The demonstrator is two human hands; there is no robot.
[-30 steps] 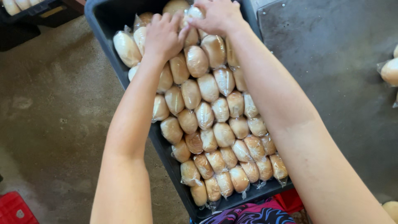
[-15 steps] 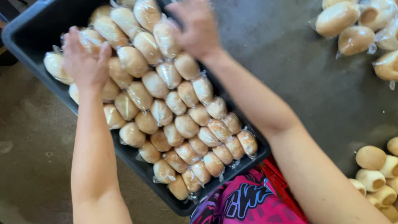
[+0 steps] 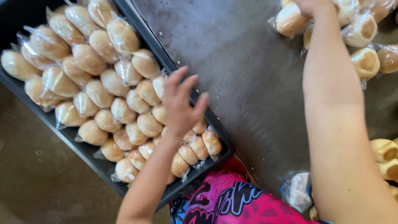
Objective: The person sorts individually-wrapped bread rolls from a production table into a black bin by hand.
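A dark plastic tray [image 3: 85, 152] at the left is packed with several rows of round bread rolls [image 3: 99, 93], each in clear wrap. My left hand [image 3: 181, 104] hovers over the tray's near right corner, fingers spread and holding nothing. My right arm stretches across the grey table to a heap of wrapped rolls [image 3: 361, 62] at the top right. My right hand [image 3: 310, 5] touches that heap beside one wrapped roll [image 3: 289, 20]. The frame's top edge cuts the hand off, so its grip is hidden.
The grey metal table [image 3: 248, 83] lies between the tray and the heap. Unwrapped rolls [image 3: 383, 151] sit at the right edge, and crumpled clear bags [image 3: 296, 191] lie near my body. Brown floor [image 3: 33, 182] shows left of the tray.
Both hands have left the rolls at the tray's far end. My left hand drew back to the near corner; my right hand swung right to the heap on the table. The view shifted right.
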